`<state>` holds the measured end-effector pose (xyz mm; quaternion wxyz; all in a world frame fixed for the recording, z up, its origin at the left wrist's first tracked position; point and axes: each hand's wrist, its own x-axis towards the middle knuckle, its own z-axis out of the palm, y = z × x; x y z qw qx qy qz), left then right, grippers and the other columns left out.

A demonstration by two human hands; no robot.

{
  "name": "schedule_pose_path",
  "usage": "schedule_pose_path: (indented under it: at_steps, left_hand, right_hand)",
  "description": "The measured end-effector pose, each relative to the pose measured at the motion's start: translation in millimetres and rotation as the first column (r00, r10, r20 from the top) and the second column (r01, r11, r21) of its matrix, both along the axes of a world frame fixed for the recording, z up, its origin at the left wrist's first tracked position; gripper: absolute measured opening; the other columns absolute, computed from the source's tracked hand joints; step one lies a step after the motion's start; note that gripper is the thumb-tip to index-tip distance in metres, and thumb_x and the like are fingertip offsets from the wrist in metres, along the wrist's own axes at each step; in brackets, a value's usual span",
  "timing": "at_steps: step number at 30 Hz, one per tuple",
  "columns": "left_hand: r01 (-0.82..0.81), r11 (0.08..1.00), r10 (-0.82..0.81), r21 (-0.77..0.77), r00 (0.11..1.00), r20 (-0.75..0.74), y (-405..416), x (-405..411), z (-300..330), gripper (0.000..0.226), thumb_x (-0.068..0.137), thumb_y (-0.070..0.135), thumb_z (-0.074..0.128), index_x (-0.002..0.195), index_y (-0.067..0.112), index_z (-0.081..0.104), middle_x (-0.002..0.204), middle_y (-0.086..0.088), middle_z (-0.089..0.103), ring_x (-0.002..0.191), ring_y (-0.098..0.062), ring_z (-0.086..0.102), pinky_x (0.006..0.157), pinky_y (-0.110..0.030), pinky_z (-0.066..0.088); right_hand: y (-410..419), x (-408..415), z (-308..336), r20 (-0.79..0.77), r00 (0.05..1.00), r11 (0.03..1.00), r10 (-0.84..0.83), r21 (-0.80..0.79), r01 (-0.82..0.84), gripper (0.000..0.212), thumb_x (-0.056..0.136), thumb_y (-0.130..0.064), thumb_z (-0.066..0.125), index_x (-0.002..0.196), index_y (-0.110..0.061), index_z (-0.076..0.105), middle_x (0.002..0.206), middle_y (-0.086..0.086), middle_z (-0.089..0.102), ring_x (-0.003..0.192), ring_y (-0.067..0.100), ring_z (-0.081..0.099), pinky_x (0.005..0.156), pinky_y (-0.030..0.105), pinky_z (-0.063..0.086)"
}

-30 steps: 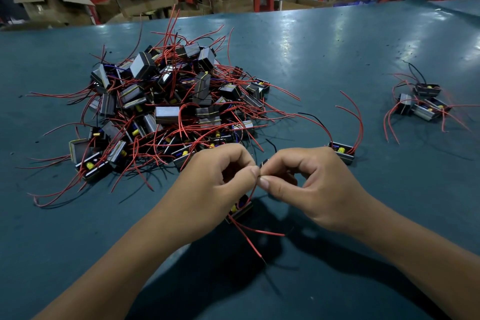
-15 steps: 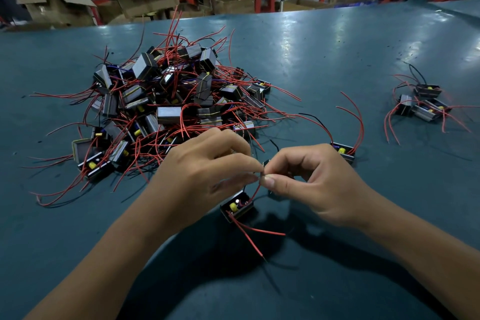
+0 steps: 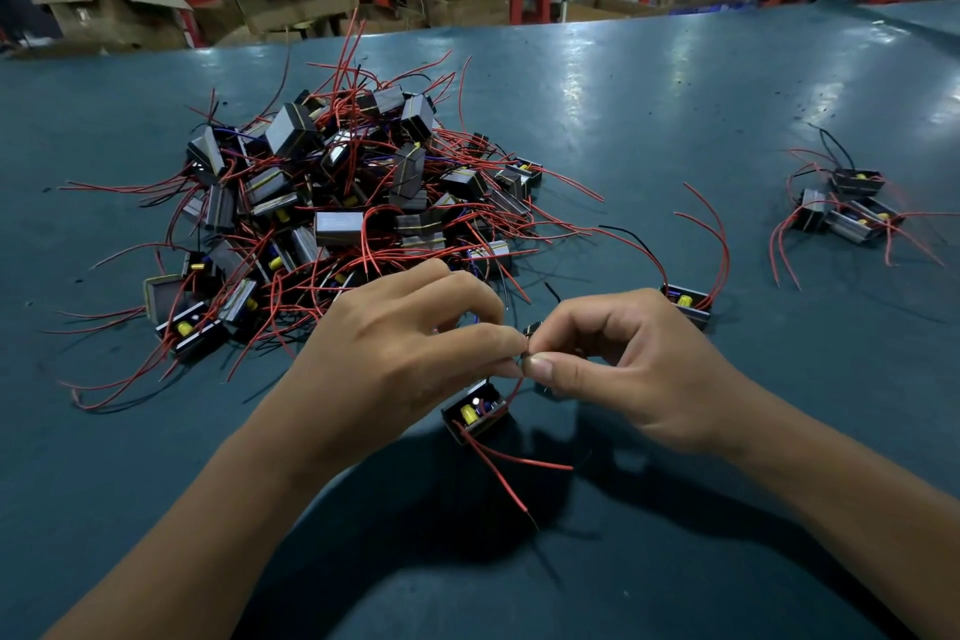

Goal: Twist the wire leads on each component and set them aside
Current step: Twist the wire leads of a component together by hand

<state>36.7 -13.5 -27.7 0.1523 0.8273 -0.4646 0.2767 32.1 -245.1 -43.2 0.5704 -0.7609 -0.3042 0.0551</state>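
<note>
We've got both hands meeting fingertip to fingertip: our left hand point(image 3: 415, 353) and right hand point(image 3: 623, 369) each pinch the same short stretch of wire lead point(image 3: 523, 354) between thumb and forefinger. The component point(image 3: 475, 411) hangs just below and slightly left of that pinch, nearer the left hand, its red lead rising to the fingers. Two more red leads trail toward us. We reckon the twist comes next; the finished group point(image 3: 852, 213) lies well off beyond the right hand.
</note>
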Motion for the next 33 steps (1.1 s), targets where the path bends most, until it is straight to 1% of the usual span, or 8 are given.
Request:
schedule_pose_path:
  at_steps: [8,14,18,21,23,25,27,33]
  left_hand:
    - [-0.014,0.998,0.007,-0.067,0.995,-0.103,-8.2,-2.7,-1.9,0.028,0.100,0.031,0.059,0.091,0.010,0.075,0.093,-0.002,0.064,0.082,-0.021,0.059,0.063,-0.039,0.049]
    - [-0.085,0.987,0.020,-0.138,0.910,-0.415,-12.6,-7.1,-4.3,0.025,0.099,0.036,0.054,0.089,0.017,0.066,0.087,0.012,0.055,0.078,-0.008,0.053,0.065,-0.034,0.047]
    - [-0.220,0.932,-0.101,-0.289,0.608,-0.788,-18.6,-10.2,-6.1,0.024,0.094,0.040,0.060,0.076,0.024,0.064,0.063,0.016,0.049,0.056,-0.003,0.041,0.054,-0.016,0.032]
    - [-0.370,0.856,-0.215,-0.361,0.382,-0.899,-21.2,-10.8,-7.1,0.027,0.093,0.040,0.064,0.072,0.024,0.067,0.058,0.009,0.048,0.054,-0.009,0.037,0.053,-0.021,0.030]
    - [-0.351,0.855,-0.162,-0.381,0.517,-0.840,-17.6,-10.2,-6.8,0.023,0.094,0.040,0.063,0.077,0.025,0.068,0.065,0.007,0.056,0.056,-0.009,0.045,0.054,-0.023,0.036]
    - [-0.224,0.911,-0.045,-0.348,0.783,-0.620,-10.8,-9.2,-1.8,0.004,0.092,0.031,0.065,0.090,0.028,0.067,0.082,0.011,0.061,0.067,-0.008,0.053,0.061,-0.017,0.041]
    - [-0.107,0.964,0.015,-0.244,0.935,-0.354,-6.8,-8.5,0.8,0.014,0.090,0.021,0.070,0.104,0.022,0.070,0.096,0.010,0.060,0.082,-0.010,0.057,0.072,-0.017,0.043]
    - [-0.081,0.996,0.083,-0.032,0.994,0.067,-7.5,-6.7,-1.5,0.013,0.096,0.024,0.070,0.099,0.014,0.078,0.093,-0.004,0.067,0.074,-0.026,0.060,0.062,-0.043,0.050]
  right_hand:
    - [0.4,-2.4,-1.0,0.118,0.992,0.997,-0.043,-0.059,0.050,0.005,0.087,-0.018,0.071,0.082,-0.019,0.071,0.070,-0.003,0.066,0.064,0.002,0.055,0.064,0.019,0.045]
    - [1.2,-3.1,-3.4,0.239,0.968,0.990,-0.078,-0.099,0.105,0.004,0.088,-0.018,0.072,0.087,-0.015,0.074,0.074,-0.005,0.069,0.064,0.012,0.061,0.062,0.033,0.049]
    - [1.0,-3.3,-3.7,0.227,0.970,0.989,-0.085,-0.098,0.110,0.004,0.087,-0.019,0.072,0.087,-0.016,0.075,0.074,-0.005,0.069,0.066,0.011,0.062,0.064,0.030,0.050]
    - [1.6,-2.7,-2.8,0.127,0.989,0.996,-0.072,-0.042,0.078,0.004,0.086,-0.019,0.072,0.082,-0.020,0.072,0.069,-0.008,0.067,0.063,0.005,0.057,0.063,0.024,0.047]
    - [1.9,-1.7,-1.5,0.087,0.994,0.997,-0.070,-0.011,0.072,0.007,0.086,-0.018,0.072,0.080,-0.021,0.071,0.068,-0.006,0.066,0.062,0.005,0.056,0.062,0.025,0.047]
    - [1.5,-0.9,-0.4,0.055,0.995,0.997,-0.079,0.007,0.079,0.007,0.085,-0.019,0.072,0.079,-0.019,0.071,0.070,0.004,0.068,0.062,0.011,0.058,0.062,0.034,0.049]
    - [0.9,-1.1,0.1,0.030,0.996,0.997,-0.079,0.016,0.079,0.007,0.085,-0.018,0.071,0.078,-0.016,0.070,0.071,0.009,0.067,0.063,0.014,0.057,0.063,0.038,0.049]
    - [-0.1,-1.6,0.3,0.015,0.999,0.999,-0.038,0.011,0.038,0.008,0.086,-0.015,0.070,0.079,-0.020,0.069,0.072,0.009,0.066,0.064,0.009,0.056,0.064,0.029,0.049]
